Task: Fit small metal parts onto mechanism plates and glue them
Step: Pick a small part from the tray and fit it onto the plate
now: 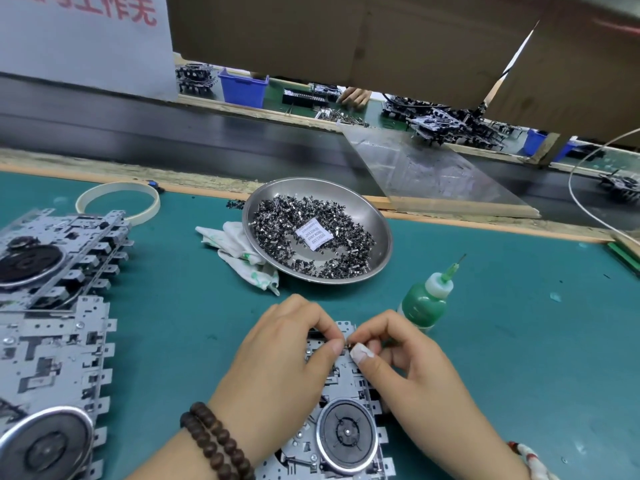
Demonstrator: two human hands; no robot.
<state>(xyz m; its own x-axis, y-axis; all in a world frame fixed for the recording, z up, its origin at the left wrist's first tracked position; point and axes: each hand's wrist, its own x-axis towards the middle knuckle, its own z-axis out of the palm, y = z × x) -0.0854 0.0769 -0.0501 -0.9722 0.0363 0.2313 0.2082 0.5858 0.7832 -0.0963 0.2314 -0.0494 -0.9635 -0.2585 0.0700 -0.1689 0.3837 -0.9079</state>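
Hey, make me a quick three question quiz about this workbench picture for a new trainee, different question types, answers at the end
1. True or false: the green glue bottle lies tipped over on the mat.
2. What holds the loose small metal parts? A) blue bin B) steel dish C) cardboard box
3. Fill in: both hands work at the far edge of a mechanism ____.

Key:
1. False; it stands upright, untouched, beside the right hand.
2. B, the steel dish.
3. Plate; the left hand and right hand pinch something small over the mechanism plate.
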